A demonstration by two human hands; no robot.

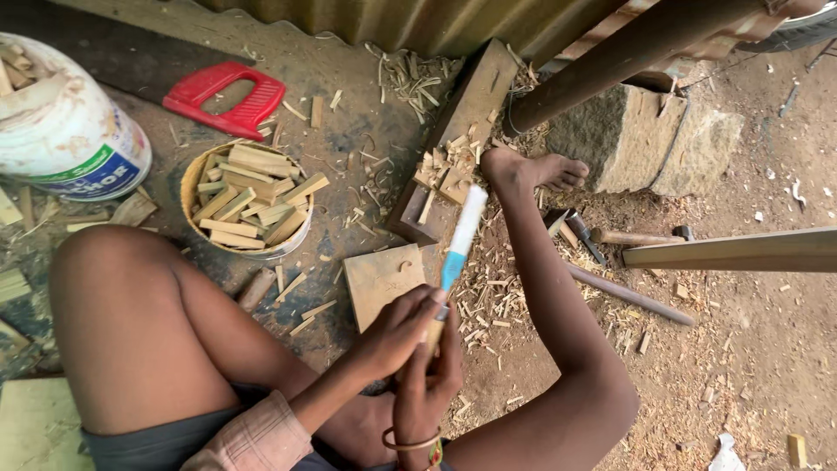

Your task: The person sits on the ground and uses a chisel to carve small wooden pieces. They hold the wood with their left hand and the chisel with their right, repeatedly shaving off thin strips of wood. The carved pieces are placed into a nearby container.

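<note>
Seated on the floor, the left hand (403, 330) and right hand (429, 377) pinch a blue-and-white tool (460, 237) upright between them with curled fingers, the tin of cut wood strips (248, 202) waiting just beyond the knee.

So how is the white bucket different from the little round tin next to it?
The white bucket is bigger and lies tipped on its side; the round tin is smaller and stands upright on the ground. The bucket is white with a green and blue label; the tin is yellowish with a metal rim. The tin is heaped with flat wooden strips, while only a few wood pieces show at the bucket's mouth. Both hold cut wood.
</note>
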